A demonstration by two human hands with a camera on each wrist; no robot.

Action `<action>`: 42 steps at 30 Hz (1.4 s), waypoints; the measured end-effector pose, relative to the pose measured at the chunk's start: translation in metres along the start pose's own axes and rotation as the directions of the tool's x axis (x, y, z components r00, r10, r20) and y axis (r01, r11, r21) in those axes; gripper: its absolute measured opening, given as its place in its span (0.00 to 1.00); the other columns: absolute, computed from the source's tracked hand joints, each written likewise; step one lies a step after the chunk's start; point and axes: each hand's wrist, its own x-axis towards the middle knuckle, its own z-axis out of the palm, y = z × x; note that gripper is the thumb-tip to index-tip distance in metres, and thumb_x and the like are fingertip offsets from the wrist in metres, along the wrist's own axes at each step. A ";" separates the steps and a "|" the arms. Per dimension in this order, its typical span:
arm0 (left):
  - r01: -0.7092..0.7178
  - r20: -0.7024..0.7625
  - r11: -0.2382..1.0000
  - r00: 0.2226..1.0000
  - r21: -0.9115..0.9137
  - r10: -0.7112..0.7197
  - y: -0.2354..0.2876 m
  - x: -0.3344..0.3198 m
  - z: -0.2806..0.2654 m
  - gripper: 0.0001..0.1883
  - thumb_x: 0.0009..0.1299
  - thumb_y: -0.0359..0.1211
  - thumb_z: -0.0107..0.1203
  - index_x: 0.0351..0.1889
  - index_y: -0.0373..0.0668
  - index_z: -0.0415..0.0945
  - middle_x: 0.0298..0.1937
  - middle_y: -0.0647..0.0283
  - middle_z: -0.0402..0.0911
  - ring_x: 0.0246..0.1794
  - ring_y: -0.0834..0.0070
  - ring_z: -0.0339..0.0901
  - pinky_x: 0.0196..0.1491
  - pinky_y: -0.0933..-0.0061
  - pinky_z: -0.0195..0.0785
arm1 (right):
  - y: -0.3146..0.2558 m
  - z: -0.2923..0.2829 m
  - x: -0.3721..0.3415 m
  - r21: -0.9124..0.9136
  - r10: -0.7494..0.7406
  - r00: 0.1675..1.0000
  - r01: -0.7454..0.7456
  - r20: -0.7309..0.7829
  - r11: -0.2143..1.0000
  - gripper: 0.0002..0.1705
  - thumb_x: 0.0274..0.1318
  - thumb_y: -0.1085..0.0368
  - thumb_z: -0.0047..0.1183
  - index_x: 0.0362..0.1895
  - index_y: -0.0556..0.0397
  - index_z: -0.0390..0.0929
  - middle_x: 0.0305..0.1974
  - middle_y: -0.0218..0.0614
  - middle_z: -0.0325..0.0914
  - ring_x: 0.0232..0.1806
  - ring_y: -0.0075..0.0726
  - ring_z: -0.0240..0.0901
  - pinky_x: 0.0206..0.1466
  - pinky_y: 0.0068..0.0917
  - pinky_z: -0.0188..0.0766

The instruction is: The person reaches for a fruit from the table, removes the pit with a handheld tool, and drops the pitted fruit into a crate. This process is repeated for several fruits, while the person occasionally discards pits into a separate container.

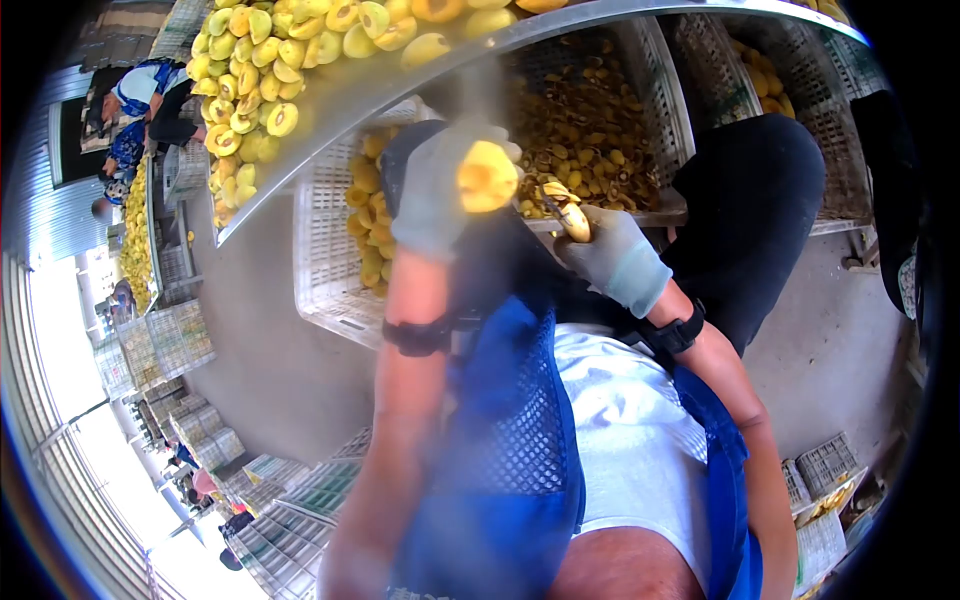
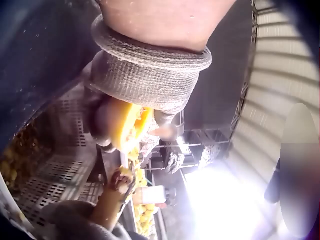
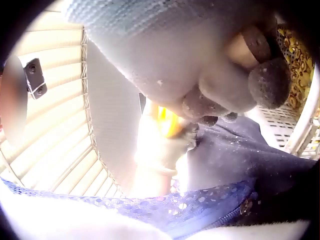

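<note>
My gloved left hand holds a yellow peach half, its hollowed cut face showing in the head view. In the left wrist view the peach half sits between palm and fingers. To the right and slightly lower, my gloved right hand grips a small pitting knife by its wooden handle. A bit of yellow flesh lies at the knife's dark metal end. The tool's handle points up toward the peach in the left wrist view. Fruit and knife are apart.
A metal-rimmed table heaped with peach halves stands in front. Beneath its edge is a crate of pits and scraps. A white crate with peach halves stands at left. Other people work far left, near stacked crates.
</note>
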 end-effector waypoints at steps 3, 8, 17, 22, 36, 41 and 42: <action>-0.164 -0.188 0.932 0.954 0.322 0.233 0.013 -0.006 -0.034 0.18 0.78 0.41 0.49 0.48 0.34 0.79 0.40 0.54 0.86 0.38 0.64 0.85 0.41 0.69 0.80 | -0.008 -0.004 0.000 0.060 0.040 0.998 -0.042 0.038 0.997 0.09 0.56 0.64 0.59 0.32 0.59 0.78 0.19 0.36 0.77 0.19 0.28 0.73 0.26 0.31 0.69; 0.040 -0.332 0.460 0.747 0.887 0.576 0.053 -0.008 -0.090 0.21 0.72 0.42 0.60 0.53 0.34 0.81 0.47 0.56 0.86 0.47 0.67 0.83 0.51 0.70 0.75 | -0.004 -0.001 0.002 0.078 0.036 0.998 -0.040 0.055 0.996 0.08 0.56 0.65 0.59 0.33 0.57 0.78 0.20 0.31 0.75 0.20 0.24 0.71 0.25 0.27 0.68; 0.085 -0.199 0.262 0.870 0.961 0.451 0.055 0.090 -0.079 0.28 0.64 0.51 0.66 0.52 0.39 0.84 0.49 0.55 0.87 0.49 0.65 0.84 0.54 0.68 0.74 | -0.015 -0.007 0.008 -0.021 0.177 0.974 -0.176 0.140 0.984 0.17 0.52 0.58 0.62 0.39 0.59 0.82 0.34 0.56 0.83 0.38 0.61 0.80 0.43 0.45 0.75; 0.266 -0.276 0.077 0.939 0.961 0.203 0.067 0.143 -0.044 0.37 0.60 0.65 0.58 0.54 0.46 0.84 0.50 0.50 0.86 0.52 0.55 0.83 0.56 0.61 0.73 | -0.003 -0.003 0.011 0.030 0.184 0.977 -0.189 0.111 0.982 0.17 0.52 0.58 0.61 0.40 0.59 0.82 0.34 0.55 0.82 0.39 0.62 0.80 0.43 0.45 0.75; -0.256 -0.228 0.958 0.933 0.127 0.280 0.045 0.076 -0.034 0.26 0.73 0.40 0.56 0.66 0.37 0.70 0.63 0.50 0.76 0.59 0.61 0.78 0.60 0.57 0.77 | -0.016 -0.011 0.010 0.145 0.110 0.993 -0.116 0.051 0.983 0.18 0.52 0.64 0.62 0.48 0.56 0.82 0.37 0.53 0.84 0.40 0.57 0.83 0.43 0.41 0.77; -0.151 -0.038 0.922 0.988 -0.357 0.147 -0.013 0.021 0.018 0.29 0.80 0.50 0.48 0.69 0.39 0.65 0.62 0.50 0.75 0.61 0.58 0.76 0.63 0.53 0.74 | -0.018 -0.007 0.006 0.208 0.123 0.992 -0.125 0.021 0.970 0.18 0.55 0.60 0.63 0.47 0.57 0.82 0.36 0.51 0.85 0.39 0.51 0.84 0.43 0.39 0.77; -0.147 -0.017 0.940 0.989 -0.309 0.149 -0.024 0.015 0.027 0.30 0.80 0.52 0.47 0.69 0.39 0.66 0.62 0.50 0.75 0.60 0.59 0.77 0.63 0.56 0.74 | -0.023 -0.009 0.006 0.204 0.135 0.991 -0.135 0.017 0.970 0.18 0.55 0.59 0.63 0.46 0.57 0.82 0.36 0.51 0.85 0.39 0.49 0.85 0.43 0.38 0.77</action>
